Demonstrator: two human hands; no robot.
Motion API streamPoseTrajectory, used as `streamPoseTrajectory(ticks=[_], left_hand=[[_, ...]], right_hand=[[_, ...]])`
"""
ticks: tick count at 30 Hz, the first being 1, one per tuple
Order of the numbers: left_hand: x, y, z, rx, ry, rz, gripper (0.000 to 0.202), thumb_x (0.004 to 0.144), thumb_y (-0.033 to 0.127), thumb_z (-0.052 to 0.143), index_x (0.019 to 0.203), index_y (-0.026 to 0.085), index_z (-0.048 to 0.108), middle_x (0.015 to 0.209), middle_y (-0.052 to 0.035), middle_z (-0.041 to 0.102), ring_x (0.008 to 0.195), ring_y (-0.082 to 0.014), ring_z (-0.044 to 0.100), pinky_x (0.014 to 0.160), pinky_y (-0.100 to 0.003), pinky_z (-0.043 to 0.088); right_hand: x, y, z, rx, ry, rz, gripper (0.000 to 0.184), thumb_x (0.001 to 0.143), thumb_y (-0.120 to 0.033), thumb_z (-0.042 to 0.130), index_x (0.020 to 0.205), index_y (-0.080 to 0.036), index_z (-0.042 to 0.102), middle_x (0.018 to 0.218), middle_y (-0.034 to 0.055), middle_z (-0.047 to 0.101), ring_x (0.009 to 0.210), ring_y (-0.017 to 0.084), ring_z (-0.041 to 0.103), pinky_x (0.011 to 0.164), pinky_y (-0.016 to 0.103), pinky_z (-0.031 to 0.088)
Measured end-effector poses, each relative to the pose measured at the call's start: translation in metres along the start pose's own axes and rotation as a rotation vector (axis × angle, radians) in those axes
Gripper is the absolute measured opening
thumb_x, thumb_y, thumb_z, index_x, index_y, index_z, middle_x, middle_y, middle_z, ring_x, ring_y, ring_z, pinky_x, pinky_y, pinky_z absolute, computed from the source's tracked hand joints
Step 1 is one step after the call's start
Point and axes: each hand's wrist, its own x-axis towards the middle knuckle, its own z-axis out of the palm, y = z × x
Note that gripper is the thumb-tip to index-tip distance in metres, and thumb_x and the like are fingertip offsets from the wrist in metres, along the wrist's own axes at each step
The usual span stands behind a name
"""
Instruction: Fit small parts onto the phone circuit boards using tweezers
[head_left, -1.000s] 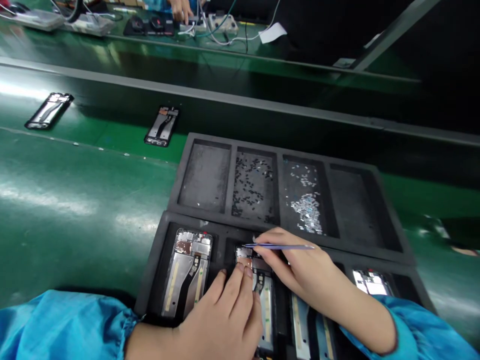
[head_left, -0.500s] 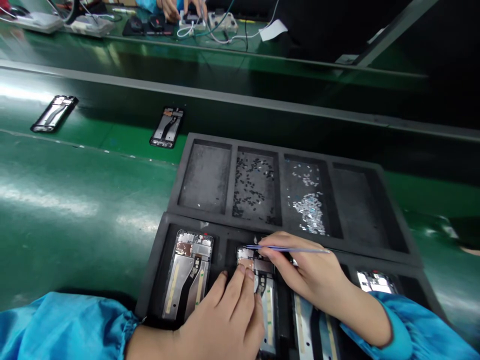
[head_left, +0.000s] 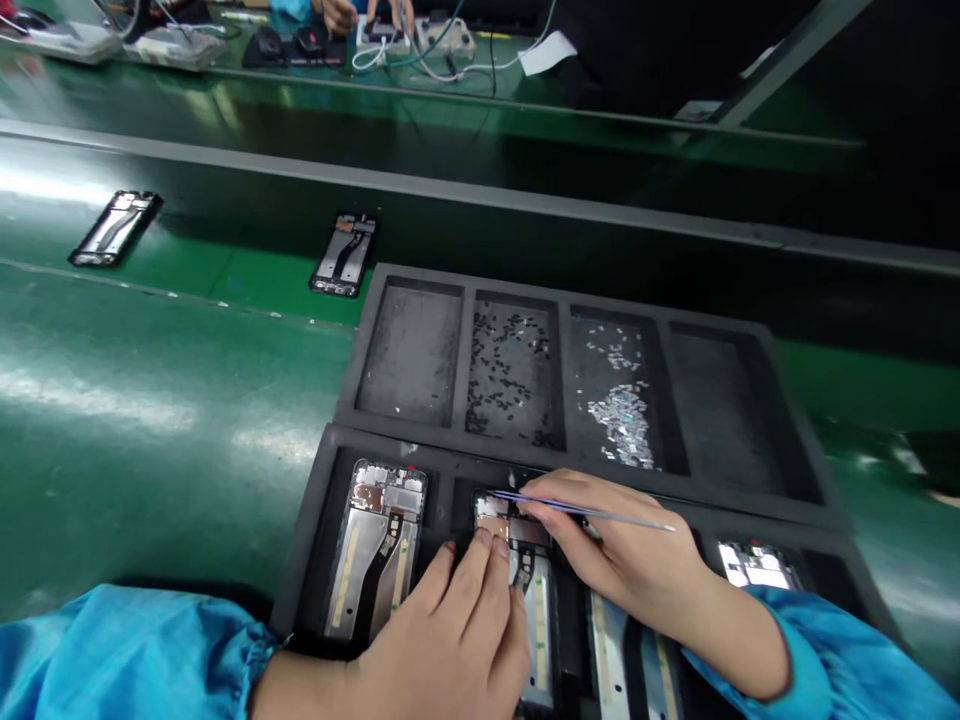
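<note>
My right hand (head_left: 622,540) pinches slim bluish tweezers (head_left: 585,509), whose tips reach the top edge of an opened phone (head_left: 536,590) in the near foam tray (head_left: 319,520). Across that same phone lies my left hand (head_left: 450,630), fingers stretched out and fingertips resting on its copper-coloured patch. To the left, another opened phone (head_left: 375,550) sits in its own slot. A third phone (head_left: 611,650) is partly hidden under my right hand and forearm. Farther right, the top of one more phone (head_left: 757,565) shows beside my sleeve.
Behind, a second foam tray (head_left: 566,380) holds tiny black pieces (head_left: 499,365) and small silvery pieces (head_left: 624,420) in separate compartments. Two phones (head_left: 116,228) (head_left: 345,255) lie on the green strip at the left. Across a rail (head_left: 450,190), another person's hands (head_left: 390,15) work among cables.
The rear end of the tweezers has swung slightly down and right, while their tips stay at the phone's top edge. The two phones on the green strip have shifted a little right. My left hand is still.
</note>
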Motion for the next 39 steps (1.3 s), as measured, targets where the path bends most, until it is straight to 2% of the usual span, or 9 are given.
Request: streamPoseTrajectory(ticks=[6,12,22,27,35,39], left_hand=[[0.0,-0.001,-0.001,-0.005,-0.006,0.006,0.063,0.099,0.061,0.049,0.128,0.006,0.059,0.138,-0.0254,0.062,0.132,-0.0397,0.055,0.108,-0.048,0.036],[-0.001,0.0,0.0,-0.016,-0.041,0.02,0.063,0.1,0.06,0.047,0.13,0.005,0.058,0.14,-0.0269,0.06,0.134,-0.0403,0.053,0.108,-0.048,0.037],[0.001,-0.001,0.001,-0.001,0.031,-0.002,0.058,0.102,0.059,0.046,0.124,0.008,0.061,0.136,-0.024,0.063,0.131,-0.0389,0.055,0.11,-0.048,0.033],[0.001,-0.001,0.0,0.011,-0.014,0.019,0.055,0.103,0.056,0.045,0.126,0.008,0.06,0.138,-0.0251,0.061,0.133,-0.0397,0.053,0.11,-0.048,0.034],[0.004,-0.001,0.0,0.005,0.046,-0.017,0.049,0.103,0.053,0.043,0.12,0.011,0.062,0.132,-0.0198,0.067,0.13,-0.0361,0.057,0.11,-0.046,0.034],[0.003,-0.001,0.001,0.007,0.075,-0.031,0.049,0.103,0.052,0.043,0.119,0.01,0.062,0.131,-0.02,0.067,0.129,-0.0362,0.058,0.109,-0.046,0.034]], right_hand=[[0.003,0.0,-0.003,-0.011,0.003,0.01,0.013,0.103,-0.018,0.055,0.105,-0.021,0.068,0.091,0.0044,0.079,0.078,0.019,0.078,0.073,0.029,0.067],[0.002,0.005,-0.004,0.046,0.024,0.069,0.011,0.101,-0.017,0.059,0.101,-0.022,0.069,0.089,0.0043,0.079,0.076,0.02,0.079,0.069,0.029,0.068],[0.001,0.01,-0.01,0.14,0.064,0.084,0.011,0.1,-0.015,0.061,0.099,-0.022,0.069,0.088,0.0038,0.08,0.079,0.02,0.079,0.071,0.029,0.068],[-0.001,0.01,-0.009,0.174,0.009,0.098,0.012,0.101,-0.017,0.06,0.105,-0.022,0.07,0.091,0.0045,0.079,0.076,0.019,0.078,0.065,0.028,0.066],[0.0,0.008,-0.01,0.122,-0.039,0.033,0.012,0.105,-0.018,0.054,0.113,-0.023,0.062,0.091,0.005,0.077,0.077,0.019,0.076,0.064,0.03,0.065],[-0.001,0.009,-0.009,0.125,-0.054,0.022,0.012,0.106,-0.019,0.053,0.115,-0.022,0.061,0.092,0.0057,0.077,0.078,0.019,0.076,0.065,0.03,0.065]])
